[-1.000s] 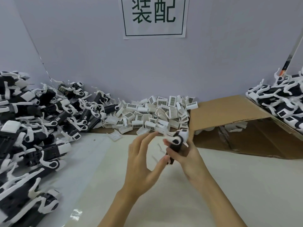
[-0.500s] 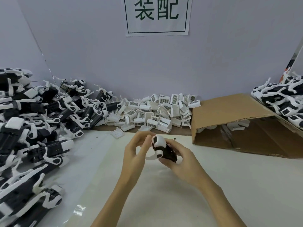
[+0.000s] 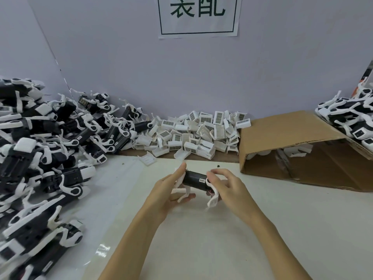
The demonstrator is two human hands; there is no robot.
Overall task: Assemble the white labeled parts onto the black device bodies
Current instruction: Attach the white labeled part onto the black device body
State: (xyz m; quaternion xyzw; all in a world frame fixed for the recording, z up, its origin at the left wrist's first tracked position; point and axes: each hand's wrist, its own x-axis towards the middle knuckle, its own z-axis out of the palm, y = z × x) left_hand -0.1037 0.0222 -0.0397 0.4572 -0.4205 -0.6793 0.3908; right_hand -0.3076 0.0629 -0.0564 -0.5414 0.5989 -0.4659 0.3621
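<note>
- Two hands hold one black device (image 3: 194, 179) level above the white table (image 3: 232, 239).
- Left hand (image 3: 168, 191): fingers curled around its left end.
- Right hand (image 3: 227, 187): fingers curled over its right end.
- White labelled parts (image 3: 198, 134): heaped at the wall behind.

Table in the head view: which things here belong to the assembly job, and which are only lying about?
Part of the job:
black device, held by left hand and right hand
pile of white labeled parts
pile of devices

Only lying about:
cardboard box
wall sign
</note>
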